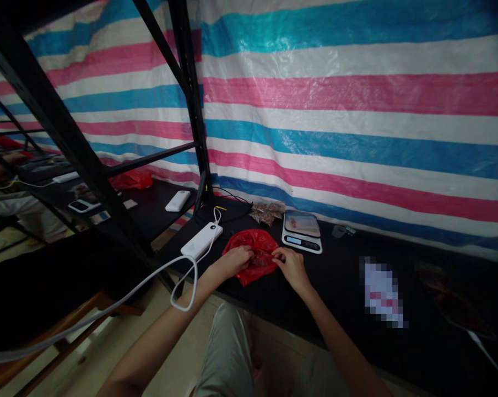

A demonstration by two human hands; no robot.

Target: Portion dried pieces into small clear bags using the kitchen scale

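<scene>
Both hands are on the crumpled red thin-plastic bag (252,255), which lies on the black bench (340,286) near its front edge, directly before me. My left hand (236,260) has its grip pinched shut on the bag's left rim. My right hand (289,265) has its fingers closed on the right rim. Something dark and reddish sits in the bag's mouth between the two hands; too dim to identify.

Just behind the bag, right of centre: a small white digital kitchen scale (301,232) with a lit display. Left of the bag: a white slab power bank (201,240) with a white cable (183,275) looping off the bench edge.

Judgement: the film looks thin and likely to tear. Best to pull the rims apart evenly, keep the bag low on the bench so contents stay put, and keep clear of the cable loop.
</scene>
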